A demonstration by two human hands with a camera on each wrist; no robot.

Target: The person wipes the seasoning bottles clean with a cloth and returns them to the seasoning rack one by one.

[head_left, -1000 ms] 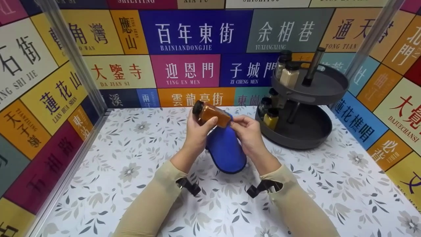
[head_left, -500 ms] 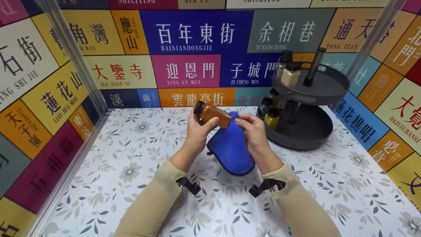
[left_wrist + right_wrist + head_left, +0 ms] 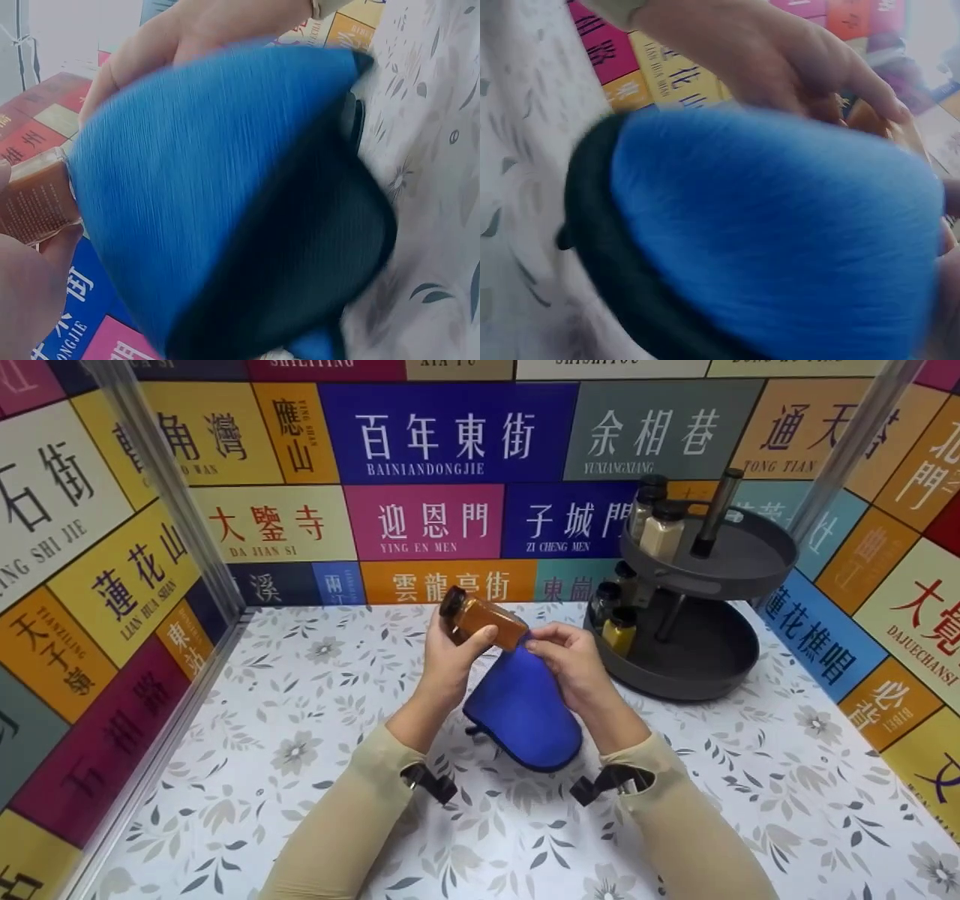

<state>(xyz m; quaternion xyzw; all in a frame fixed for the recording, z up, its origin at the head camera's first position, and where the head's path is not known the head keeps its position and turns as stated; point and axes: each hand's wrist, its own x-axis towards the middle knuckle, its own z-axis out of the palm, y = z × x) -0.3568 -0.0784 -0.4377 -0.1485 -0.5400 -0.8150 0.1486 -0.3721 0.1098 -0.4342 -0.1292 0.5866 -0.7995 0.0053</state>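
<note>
My left hand (image 3: 450, 664) grips a spice jar (image 3: 491, 622) with a black lid and orange-brown contents, tilted with the lid up and to the left. My right hand (image 3: 574, 664) pinches the top of a blue fabric piece (image 3: 525, 709) with black edging, close to the jar's base. The fabric hangs between the forearms above the table. In the left wrist view the fabric (image 3: 172, 165) shows a dark inner side, and the jar (image 3: 37, 199) is partly visible at the left edge. Blurred blue fabric (image 3: 780, 225) fills much of the right wrist view, hiding most of the right hand.
A dark two-tier round rack (image 3: 679, 660) stands at the back right. Several black-lidded jars sit on it, including a yellow one (image 3: 619, 631) below and a pale one (image 3: 662, 532) above. Sign-printed panels (image 3: 427, 521) enclose the floral-covered table (image 3: 300, 750).
The blue fabric has swung and turned, its lower end spreading and shifting a little right. The right hand moved slightly away from the jar, then back towards it. The left hand has stayed nearly still.
</note>
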